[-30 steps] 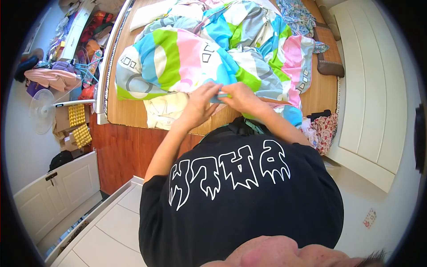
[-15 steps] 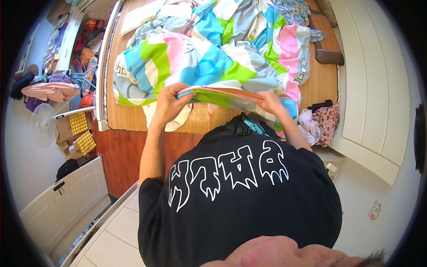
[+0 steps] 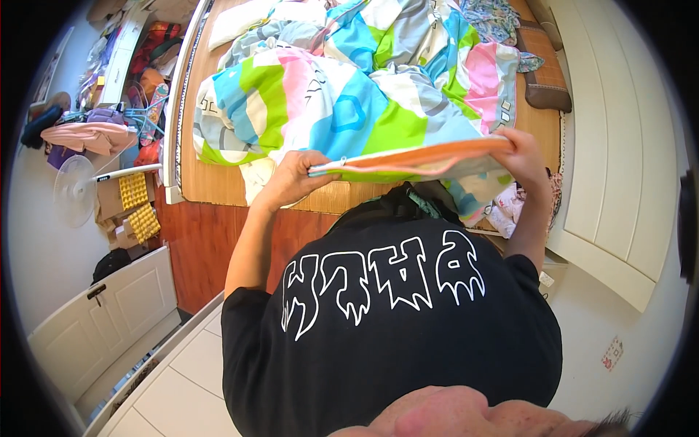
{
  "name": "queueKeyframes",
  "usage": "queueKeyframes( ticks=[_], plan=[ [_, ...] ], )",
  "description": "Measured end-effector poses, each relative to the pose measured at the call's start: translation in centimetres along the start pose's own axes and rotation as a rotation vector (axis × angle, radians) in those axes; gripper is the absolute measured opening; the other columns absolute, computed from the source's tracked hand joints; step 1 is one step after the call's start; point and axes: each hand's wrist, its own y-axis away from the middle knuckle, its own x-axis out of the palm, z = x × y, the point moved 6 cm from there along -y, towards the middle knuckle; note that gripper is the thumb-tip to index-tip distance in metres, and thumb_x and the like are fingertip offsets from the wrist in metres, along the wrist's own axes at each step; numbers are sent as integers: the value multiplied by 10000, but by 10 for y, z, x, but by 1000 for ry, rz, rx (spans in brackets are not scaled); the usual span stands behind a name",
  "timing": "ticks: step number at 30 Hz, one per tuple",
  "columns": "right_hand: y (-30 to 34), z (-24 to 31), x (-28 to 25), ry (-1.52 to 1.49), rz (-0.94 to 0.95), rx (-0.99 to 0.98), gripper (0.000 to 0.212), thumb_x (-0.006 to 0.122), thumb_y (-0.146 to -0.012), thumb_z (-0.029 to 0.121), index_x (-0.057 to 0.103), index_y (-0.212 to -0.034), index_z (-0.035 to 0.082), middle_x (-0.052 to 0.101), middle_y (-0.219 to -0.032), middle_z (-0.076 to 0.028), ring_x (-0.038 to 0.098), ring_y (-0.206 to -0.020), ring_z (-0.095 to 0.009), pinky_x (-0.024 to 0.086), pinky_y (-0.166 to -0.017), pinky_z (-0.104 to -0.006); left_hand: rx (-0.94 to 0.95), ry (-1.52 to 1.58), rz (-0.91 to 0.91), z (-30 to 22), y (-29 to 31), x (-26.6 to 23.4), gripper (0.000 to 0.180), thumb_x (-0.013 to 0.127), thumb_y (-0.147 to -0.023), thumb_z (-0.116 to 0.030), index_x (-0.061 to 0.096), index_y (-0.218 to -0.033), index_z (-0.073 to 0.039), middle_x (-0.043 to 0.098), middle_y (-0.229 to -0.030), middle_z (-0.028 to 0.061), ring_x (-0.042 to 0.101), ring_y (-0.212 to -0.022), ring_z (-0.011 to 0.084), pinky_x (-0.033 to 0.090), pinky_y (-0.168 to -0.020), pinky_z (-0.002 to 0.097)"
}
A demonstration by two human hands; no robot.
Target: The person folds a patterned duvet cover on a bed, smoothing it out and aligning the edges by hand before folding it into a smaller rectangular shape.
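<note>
A duvet cover (image 3: 364,109) patterned in green, blue, pink, white and grey lies rumpled over the bed, its near edge lifted toward me. My left hand (image 3: 295,177) is closed on the left end of that edge, thumb and fingers pinching the cloth. At the right end my right hand (image 3: 520,159) grips the same edge, held a little higher. Between the hands the edge is stretched into a long slit, with an orange strip showing inside. What looks like a small white zipper pull (image 3: 343,161) sits close to my left hand.
A bamboo mat (image 3: 191,175) covers the bed. A brown pillow (image 3: 546,69) lies at its right, with folded floral clothes (image 3: 510,207) nearer me. To the left stand a white fan (image 3: 75,180) and yellow egg trays (image 3: 144,222). A white cabinet (image 3: 608,182) borders the right side.
My right hand has moved right and up, pulling the edge longer and wider apart. My left hand has shifted slightly right and nearer to me, still gripping.
</note>
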Motion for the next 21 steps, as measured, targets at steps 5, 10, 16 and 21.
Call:
queueKeyframes(
  ticks=[5,10,16,21],
  plan=[
    [-11,33,56,290,-19,-336,350,685,-733,159,593,-1042,22,593,-990,-151,585,-863,-297,453,-745,-386,-65,100,12,-13,-1,21,150,667,-810,-148,681,-901,-30,490,-556,33,393,-532,73,346,-491,267],
    [-26,68,136,-133,138,-193,189,638,-812,146,615,-929,0,619,-721,-120,606,-651,-195,451,-586,-307,-9,22,26,-27,-5,28,175,648,-820,-149,677,-957,-43,537,-587,81,402,-515,89,362,-483,280],
    [-22,72,160,-284,308,-151,136,596,-855,65,581,-947,-34,611,-703,-53,563,-594,-71,430,-504,-208,49,-22,-10,-33,-7,30,149,642,-815,-131,666,-916,-24,549,-633,104,491,-529,204,393,-510,323],
    [-21,70,163,-524,288,85,120,581,-869,67,564,-943,-27,609,-744,-26,571,-599,-71,444,-492,-202,173,-58,-89,-42,-7,33,130,636,-810,-111,649,-902,-20,519,-687,115,539,-609,283,399,-529,345]
  ],
)
